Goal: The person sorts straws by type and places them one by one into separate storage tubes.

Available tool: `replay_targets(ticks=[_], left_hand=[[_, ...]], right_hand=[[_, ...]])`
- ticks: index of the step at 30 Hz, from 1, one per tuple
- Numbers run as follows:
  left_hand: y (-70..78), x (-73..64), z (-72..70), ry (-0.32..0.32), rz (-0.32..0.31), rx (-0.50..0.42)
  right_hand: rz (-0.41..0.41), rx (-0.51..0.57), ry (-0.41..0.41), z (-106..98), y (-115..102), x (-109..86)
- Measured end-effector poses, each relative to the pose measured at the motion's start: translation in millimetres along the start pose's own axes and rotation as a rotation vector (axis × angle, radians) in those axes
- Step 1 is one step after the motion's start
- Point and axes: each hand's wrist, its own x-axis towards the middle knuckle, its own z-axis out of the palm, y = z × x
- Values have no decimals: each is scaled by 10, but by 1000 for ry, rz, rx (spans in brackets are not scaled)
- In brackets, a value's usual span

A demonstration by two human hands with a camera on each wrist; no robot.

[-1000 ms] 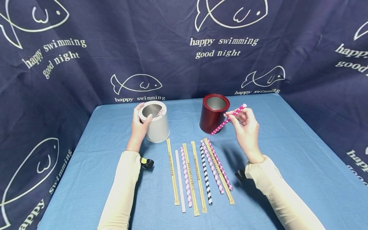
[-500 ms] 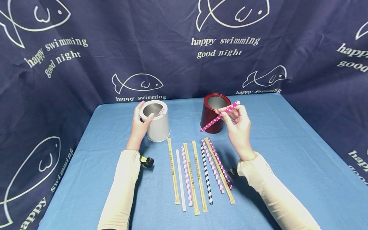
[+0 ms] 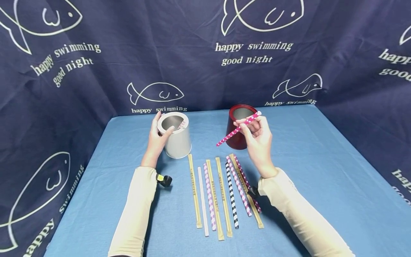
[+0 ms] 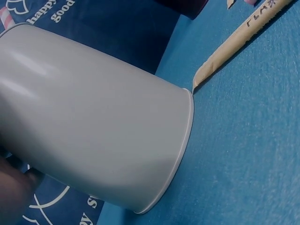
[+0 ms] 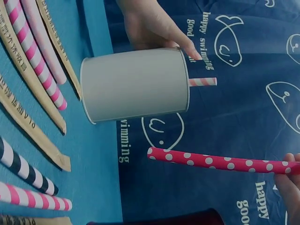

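Observation:
My left hand [image 3: 156, 144] grips the white can [image 3: 179, 145] near its top, with the thumb at the near rim. Out of that can's mouth pokes a pink-and-white striped straw [image 5: 203, 81]. My right hand [image 3: 260, 144] pinches a hot-pink paper straw with white dots [image 3: 229, 135] near its upper end. The dotted straw slants down to the left in the head view, its free end pointing toward the white can and apart from it. Behind the right hand stands the dark red can [image 3: 237, 142], partly hidden by the fingers and straw.
Several straws lie roughly parallel on the blue cloth in front: brown paper-wrapped straws [image 3: 194, 194], a pale plain straw [image 3: 203, 205], a black-and-white striped straw [image 3: 232, 200] and pink ones. A dark blue fish-print curtain [image 3: 205, 64] hangs behind and at both sides.
My right hand has moved left with the dotted straw, from beside the red can to in front of it. The left hand stays on the white can.

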Motion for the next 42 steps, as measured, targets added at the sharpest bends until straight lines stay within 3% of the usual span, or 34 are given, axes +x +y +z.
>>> replay_targets(ticks=[7, 13, 19, 23, 33, 42], left_hand=[[29, -30, 48, 26, -46, 35], [46, -22, 63, 55, -15, 23], [59, -34, 62, 27, -9, -28], [46, -42, 61, 26, 1, 2], [45, -42, 48, 36, -4, 73], [36, -40, 31, 29, -20, 108]], right_hand=[[-14, 44, 40, 101, 22, 53], [-14, 111, 81, 267, 51, 205], [-43, 132, 89, 470, 82, 336], [-60, 153, 88, 602, 108, 410], [-99, 131, 62, 865, 196, 529], [-56, 95, 41, 1010, 319, 538]])
